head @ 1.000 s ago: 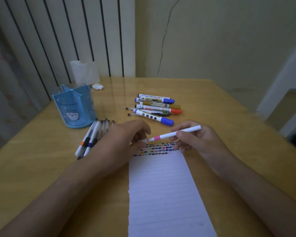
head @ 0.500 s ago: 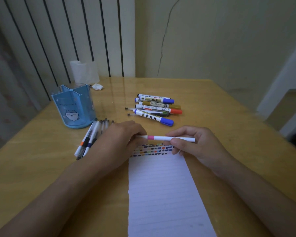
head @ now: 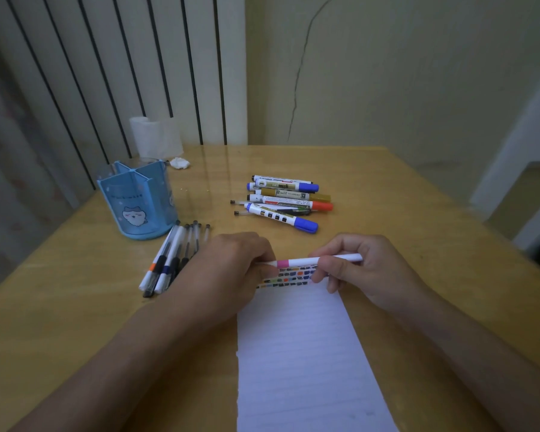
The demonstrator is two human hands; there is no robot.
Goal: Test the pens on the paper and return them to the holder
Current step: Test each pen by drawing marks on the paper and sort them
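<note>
A white pen with a pink band (head: 306,261) lies level above the top of the lined paper (head: 303,353), which bears rows of coloured test marks (head: 289,276). My right hand (head: 365,269) grips the pen's barrel. My left hand (head: 234,269) pinches its left end, where the cap sits. The blue divided pen holder (head: 138,201) stands at the back left. Several thin pens (head: 172,257) lie in a row beside it, and a pile of thick markers (head: 286,201) lies beyond my hands.
A tissue roll (head: 155,137) and a crumpled scrap (head: 180,163) sit behind the holder by the striped wall. The wooden table (head: 60,307) ends at the right edge, near a doorway.
The pen swung from tilted to level. My left hand closed the gap and now pinches the pen's left end together with its cap.
</note>
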